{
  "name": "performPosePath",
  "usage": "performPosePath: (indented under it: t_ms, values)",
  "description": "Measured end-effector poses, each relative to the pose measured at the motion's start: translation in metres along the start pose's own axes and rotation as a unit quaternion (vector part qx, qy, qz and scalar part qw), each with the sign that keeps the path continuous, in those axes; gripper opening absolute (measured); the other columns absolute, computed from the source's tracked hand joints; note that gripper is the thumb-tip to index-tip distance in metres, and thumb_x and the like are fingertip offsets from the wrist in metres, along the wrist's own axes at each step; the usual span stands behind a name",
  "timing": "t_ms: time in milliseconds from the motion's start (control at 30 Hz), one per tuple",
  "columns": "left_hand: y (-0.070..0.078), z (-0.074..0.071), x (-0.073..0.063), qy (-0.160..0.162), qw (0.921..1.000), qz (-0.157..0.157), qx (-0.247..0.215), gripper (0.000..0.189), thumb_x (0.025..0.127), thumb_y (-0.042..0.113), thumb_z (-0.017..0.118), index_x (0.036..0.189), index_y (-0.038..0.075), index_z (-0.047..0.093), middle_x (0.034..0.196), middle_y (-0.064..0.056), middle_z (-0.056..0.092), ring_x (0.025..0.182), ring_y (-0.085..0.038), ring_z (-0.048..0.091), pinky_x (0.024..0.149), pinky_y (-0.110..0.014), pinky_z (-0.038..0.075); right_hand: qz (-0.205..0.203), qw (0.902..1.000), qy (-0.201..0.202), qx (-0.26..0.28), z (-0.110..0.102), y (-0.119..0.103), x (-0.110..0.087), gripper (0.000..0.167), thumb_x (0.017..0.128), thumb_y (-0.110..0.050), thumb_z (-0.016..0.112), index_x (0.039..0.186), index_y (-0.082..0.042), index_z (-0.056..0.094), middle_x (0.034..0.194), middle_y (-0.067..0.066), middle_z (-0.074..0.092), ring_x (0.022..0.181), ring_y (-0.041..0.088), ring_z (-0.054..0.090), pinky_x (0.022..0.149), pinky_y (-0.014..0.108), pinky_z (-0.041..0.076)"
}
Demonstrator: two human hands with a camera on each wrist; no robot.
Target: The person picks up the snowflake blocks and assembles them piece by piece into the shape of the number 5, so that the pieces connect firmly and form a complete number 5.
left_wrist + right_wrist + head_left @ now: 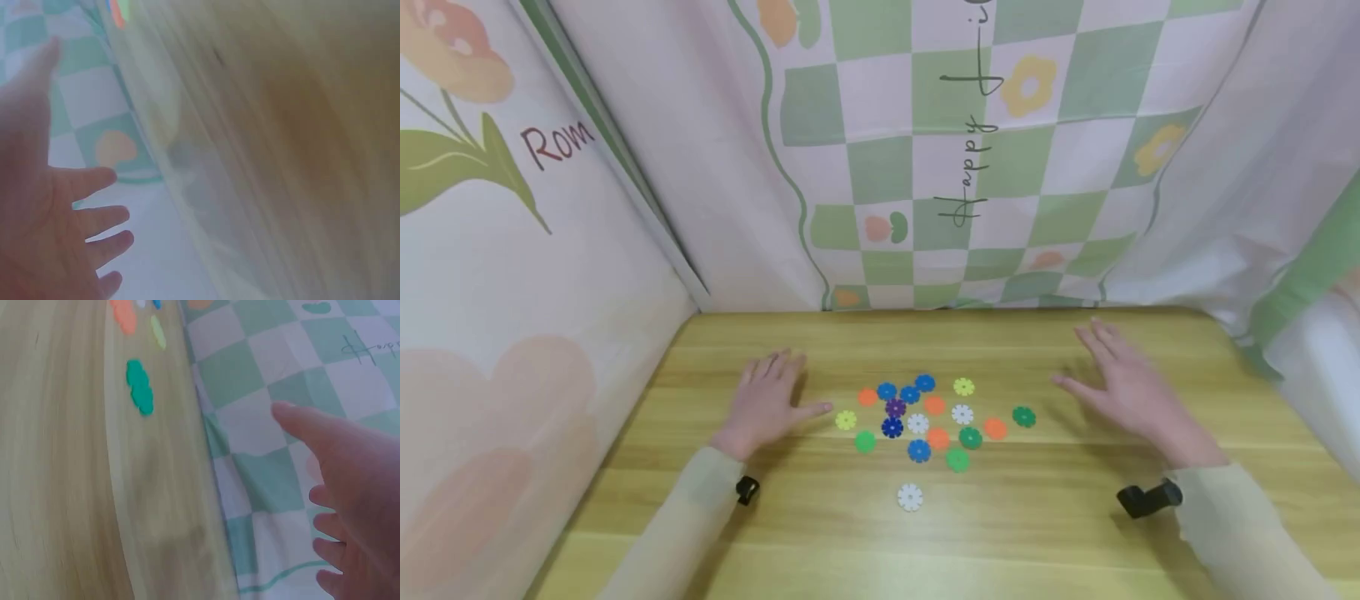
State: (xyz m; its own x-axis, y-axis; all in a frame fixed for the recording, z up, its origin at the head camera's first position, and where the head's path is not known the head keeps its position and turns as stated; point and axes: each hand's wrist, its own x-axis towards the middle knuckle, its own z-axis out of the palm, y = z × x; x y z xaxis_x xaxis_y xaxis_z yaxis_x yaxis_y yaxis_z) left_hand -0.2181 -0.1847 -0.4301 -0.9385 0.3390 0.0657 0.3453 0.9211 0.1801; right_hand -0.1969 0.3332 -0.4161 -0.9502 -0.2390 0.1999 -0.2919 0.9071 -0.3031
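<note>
Several flat, notched plastic discs like small flowers lie loosely grouped mid-table in the head view, among them a purple disc [896, 407], an orange disc [935, 406] and a bright green disc [958, 459]. One white disc [910, 497] lies apart, nearer the person. My left hand [767, 406] is left of the group, fingers spread and thumb pointing toward a yellow disc [846, 420]. On the other side, my right hand [1131, 392] has its fingers extended, nearest a dark green disc [1024, 417]. Neither hand holds anything. In the right wrist view that green disc [139, 387] lies left of the thumb.
The wooden table [820, 533] ends at a checkered green-and-white curtain [943, 167] at the back. A white panel with printed flowers [587, 275] borders the left side. Black wrist devices sit on the left cuff [707, 492] and the right cuff [1225, 500].
</note>
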Motion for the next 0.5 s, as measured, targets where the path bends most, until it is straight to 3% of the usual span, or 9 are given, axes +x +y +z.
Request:
performPosePath:
  t_ms: [233,367,500]
  values:
    - [0.025,0.001,-0.002,-0.004,0.9959,0.065,-0.064,0.081,0.086,0.055,0.077,0.145,0.004,0.053,0.147,-0.019,0.051,0.136,-0.040,0.045,0.115,-0.059,0.027,-0.019,0.9938,-0.003,0.109,0.006,-0.025,-0.005,0.094,0.092,-0.040,0.077,0.157,0.004,0.026,0.155,0.033,0.031,0.136,0.058,0.033,0.108,0.071,0.027]
    - [0.035,0.007,-0.004,-0.018,0.9873,0.066,-0.143,0.069,0.084,0.040,0.083,0.138,0.003,0.059,0.136,-0.017,0.059,0.128,-0.038,0.051,0.111,-0.057,0.036,-0.027,0.9925,-0.013,0.119,0.021,-0.035,-0.012,0.079,0.090,-0.037,0.080,0.147,0.005,0.046,0.143,0.030,0.050,0.127,0.052,0.048,0.101,0.069,0.039]
    - [0.042,0.014,-0.004,-0.036,0.9775,0.058,-0.200,0.056,0.084,0.027,0.085,0.129,0.000,0.063,0.115,-0.011,0.064,0.108,-0.029,0.060,0.097,-0.048,0.050,-0.034,0.9918,-0.023,0.121,0.035,-0.041,-0.017,0.062,0.088,-0.036,0.082,0.132,0.002,0.062,0.121,0.019,0.066,0.109,0.039,0.062,0.092,0.060,0.050]
